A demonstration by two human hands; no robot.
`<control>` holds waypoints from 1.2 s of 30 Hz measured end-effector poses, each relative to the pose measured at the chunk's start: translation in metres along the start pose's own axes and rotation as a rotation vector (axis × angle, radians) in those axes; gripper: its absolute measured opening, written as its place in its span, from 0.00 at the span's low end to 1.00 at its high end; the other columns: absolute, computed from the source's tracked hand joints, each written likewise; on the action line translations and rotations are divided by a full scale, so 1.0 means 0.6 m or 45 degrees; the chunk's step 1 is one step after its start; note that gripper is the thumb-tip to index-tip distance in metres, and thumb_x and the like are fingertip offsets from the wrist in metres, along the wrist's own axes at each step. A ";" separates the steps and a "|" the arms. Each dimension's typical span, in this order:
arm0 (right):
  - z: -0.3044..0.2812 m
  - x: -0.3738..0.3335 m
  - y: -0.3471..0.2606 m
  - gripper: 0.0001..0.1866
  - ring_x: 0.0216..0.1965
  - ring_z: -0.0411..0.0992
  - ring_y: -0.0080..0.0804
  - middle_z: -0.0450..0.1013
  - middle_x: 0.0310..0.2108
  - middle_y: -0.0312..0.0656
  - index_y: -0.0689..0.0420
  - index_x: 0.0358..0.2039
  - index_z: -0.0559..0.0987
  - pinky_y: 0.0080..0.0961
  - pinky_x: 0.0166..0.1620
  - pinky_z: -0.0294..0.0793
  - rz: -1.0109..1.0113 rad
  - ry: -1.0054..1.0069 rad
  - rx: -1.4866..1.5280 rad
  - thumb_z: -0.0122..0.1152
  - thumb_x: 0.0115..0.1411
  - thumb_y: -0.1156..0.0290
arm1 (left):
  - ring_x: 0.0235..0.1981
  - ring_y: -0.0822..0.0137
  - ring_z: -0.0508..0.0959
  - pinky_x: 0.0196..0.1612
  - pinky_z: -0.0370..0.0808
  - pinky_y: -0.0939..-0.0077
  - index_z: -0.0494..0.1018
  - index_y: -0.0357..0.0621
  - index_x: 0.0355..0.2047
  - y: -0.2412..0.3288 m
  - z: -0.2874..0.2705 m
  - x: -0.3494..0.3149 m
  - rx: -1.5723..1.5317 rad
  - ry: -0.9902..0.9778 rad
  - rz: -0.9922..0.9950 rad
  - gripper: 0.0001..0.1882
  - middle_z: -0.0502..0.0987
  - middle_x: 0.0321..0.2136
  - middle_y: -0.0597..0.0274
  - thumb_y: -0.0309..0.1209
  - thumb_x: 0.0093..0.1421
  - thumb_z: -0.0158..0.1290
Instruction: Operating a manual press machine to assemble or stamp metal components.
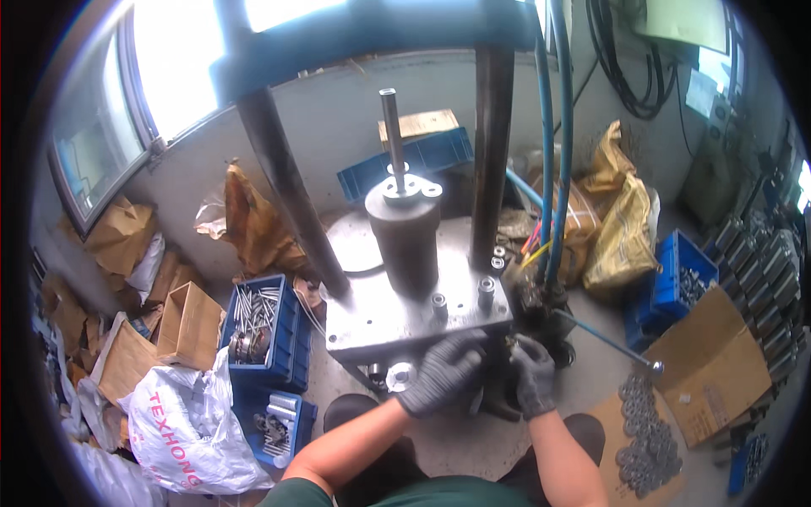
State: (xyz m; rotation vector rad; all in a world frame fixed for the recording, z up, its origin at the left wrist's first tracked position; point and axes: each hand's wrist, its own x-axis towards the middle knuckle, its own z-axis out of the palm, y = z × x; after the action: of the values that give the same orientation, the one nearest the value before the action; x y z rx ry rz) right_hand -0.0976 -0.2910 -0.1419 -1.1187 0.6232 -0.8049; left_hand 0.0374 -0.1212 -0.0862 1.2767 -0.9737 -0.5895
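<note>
My left hand [441,372], in a grey knit glove, is at the front edge of the steel press table [372,314]. Its fingers stretch to the right, slightly bent, and nothing shows in them. Just right of it, my right hand [534,378], gloved too, has thumb and fingers pinched together at a small thing too tiny to name. On the table stands a dark metal cylinder [405,245] with a flanged top and an upright rod [392,127]. Two short metal bushings, one [439,306] nearer my left hand and another [486,291], stand at the table's front right.
Steel posts [492,160] and blue hoses [563,152] rise around the table. A lever with a ball end [655,367] sticks out right. Metal rings [644,431] lie on cardboard. Blue bins [291,338] of metal parts and a white sack [190,422] are at left.
</note>
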 end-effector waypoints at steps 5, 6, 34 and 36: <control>0.042 -0.010 -0.073 0.15 0.36 0.81 0.26 0.80 0.41 0.40 0.62 0.51 0.81 0.22 0.36 0.85 0.078 -0.071 0.168 0.66 0.64 0.78 | 0.41 0.68 0.78 0.48 0.75 0.73 0.76 0.37 0.51 0.178 -0.172 0.186 0.265 0.785 0.605 0.12 0.79 0.42 0.60 0.23 0.68 0.50; 0.059 -0.003 -0.088 0.15 0.36 0.81 0.26 0.80 0.41 0.40 0.62 0.51 0.81 0.22 0.36 0.85 0.061 -0.083 0.167 0.66 0.64 0.78 | 0.42 0.62 0.79 0.49 0.76 0.69 0.76 0.36 0.52 0.195 -0.213 0.229 0.499 0.896 0.764 0.14 0.79 0.42 0.56 0.25 0.67 0.51; 0.478 0.278 -0.221 0.16 0.51 0.75 0.45 0.79 0.49 0.44 0.51 0.49 0.86 0.41 0.57 0.74 -1.102 -0.242 -1.312 0.59 0.66 0.61 | 0.31 0.76 0.76 0.36 0.77 0.77 0.75 0.40 0.47 0.172 -0.313 0.391 0.755 0.752 0.402 0.12 0.77 0.28 0.64 0.20 0.62 0.57; 0.487 0.272 -0.227 0.17 0.53 0.73 0.44 0.79 0.49 0.41 0.47 0.50 0.86 0.40 0.58 0.72 -1.090 -0.203 -1.486 0.58 0.66 0.57 | 0.32 0.56 0.82 0.39 0.80 0.64 0.75 0.44 0.47 0.162 -0.303 0.377 0.588 0.946 0.894 0.13 0.80 0.29 0.57 0.24 0.61 0.59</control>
State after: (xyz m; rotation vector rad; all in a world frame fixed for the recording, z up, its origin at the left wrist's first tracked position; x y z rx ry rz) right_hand 0.1911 -0.2986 0.0752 -2.5972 0.4436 -1.0614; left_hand 0.2913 -0.1921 0.0693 1.2826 -0.8503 0.6554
